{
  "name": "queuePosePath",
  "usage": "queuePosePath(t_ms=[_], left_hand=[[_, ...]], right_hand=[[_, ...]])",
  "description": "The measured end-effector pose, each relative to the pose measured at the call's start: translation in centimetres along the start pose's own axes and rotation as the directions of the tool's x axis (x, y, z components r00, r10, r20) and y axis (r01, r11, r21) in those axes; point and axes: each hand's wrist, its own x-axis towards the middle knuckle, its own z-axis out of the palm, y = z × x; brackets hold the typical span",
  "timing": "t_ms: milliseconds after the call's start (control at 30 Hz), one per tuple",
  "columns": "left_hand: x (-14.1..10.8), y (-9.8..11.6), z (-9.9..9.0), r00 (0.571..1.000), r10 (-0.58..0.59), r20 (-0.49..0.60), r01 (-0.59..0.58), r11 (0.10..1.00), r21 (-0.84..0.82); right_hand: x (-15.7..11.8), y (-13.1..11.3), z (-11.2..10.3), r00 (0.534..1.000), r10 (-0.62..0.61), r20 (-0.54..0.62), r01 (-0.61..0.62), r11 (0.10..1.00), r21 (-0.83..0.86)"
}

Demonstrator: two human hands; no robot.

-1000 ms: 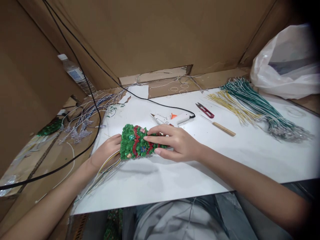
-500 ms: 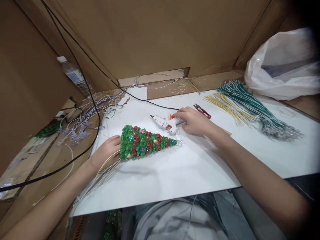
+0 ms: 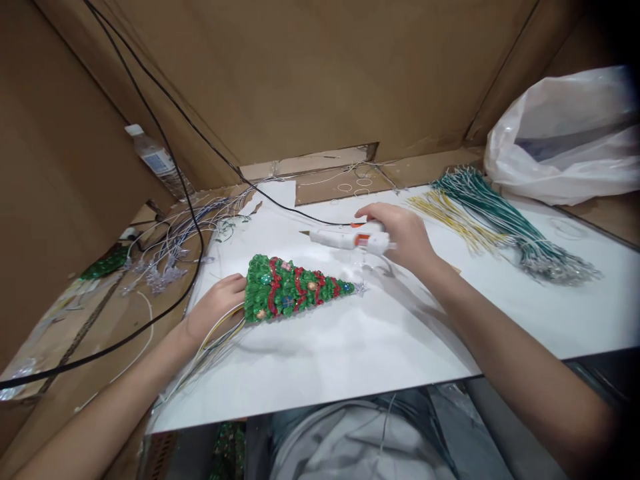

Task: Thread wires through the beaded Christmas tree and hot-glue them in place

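Observation:
A green decorative Christmas tree, with red garlands and small ornaments, lies on its side above the white board, its star tip pointing right. My left hand grips its wide base, the fingertips hidden behind it. White, yellow and dark wires trail from the base below that hand. My right hand is wrapped round the handle of a white and orange hot glue gun. Its nozzle points left, above and behind the tree.
Green wires and yellow wires lie in bundles at the right. Behind them is a white plastic bag. Wires with clear star lights, a water bottle and a black cable are on the left.
My right hand has closed round the glue gun and lifted it off the board, turning it level. The red snips are now out of sight behind that hand. The tree stays in my left hand.

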Motion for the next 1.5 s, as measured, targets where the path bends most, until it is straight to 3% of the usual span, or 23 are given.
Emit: queuePosePath(t_ms=[100, 233, 367, 700, 1500], left_hand=[[0.1, 0.2, -0.2, 1.0, 0.005, -0.003, -0.005, 1.0, -0.007], [0.2, 0.4, -0.3, 1.0, -0.004, 0.007, 0.004, 1.0, -0.029], [0.2, 0.6, -0.5, 0.999, -0.036, 0.026, 0.037, 0.998, -0.051], [0.2, 0.5, -0.3, 1.0, -0.02, 0.019, 0.021, 0.999, -0.031], [-0.3, 0.0, 0.1, 0.999, -0.036, 0.021, 0.037, 0.998, -0.043]], right_hand=[[-0.1, -0.4, -0.6, 0.993, 0.05, -0.104, -0.034, 0.987, 0.154], [-0.3, -0.9, -0.7, 0.994, -0.015, -0.106, 0.036, 0.979, 0.199], [-0.4, -1.4, -0.6, 0.991, -0.099, -0.086, 0.112, 0.981, 0.159], [-0.6, -1.9, -0.4, 0.984, -0.166, -0.067, 0.171, 0.982, 0.076], [-0.6, -2.3, -0.5, 0.985, -0.174, -0.007, 0.174, 0.983, 0.056]])
